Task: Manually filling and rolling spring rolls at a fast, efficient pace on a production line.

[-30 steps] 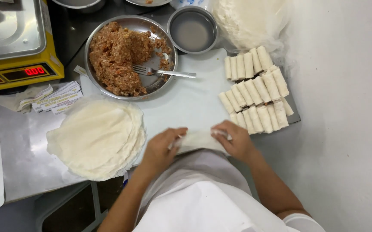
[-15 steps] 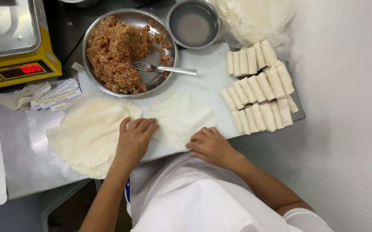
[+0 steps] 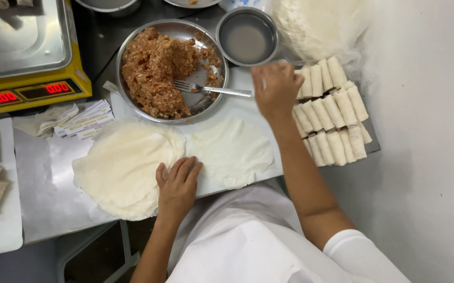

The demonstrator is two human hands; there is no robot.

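Left hand (image 3: 178, 184) lies flat with fingers spread between the stack of round wrappers (image 3: 124, 167) and 1 single wrapper (image 3: 231, 151) on the surface (image 3: 54, 173), while the right hand (image 3: 275, 88), loosely curled and holding nothing, hovers near the fork (image 3: 214, 89).

— Left hand (image 3: 178, 184)?
— Flat, palm down, fingers together and pointing away from the body, forearm running straight back.
— And the right hand (image 3: 275, 90)?
— Raised farther out, arm stretched forward, fingers loosely curled downward, nothing visibly gripped.
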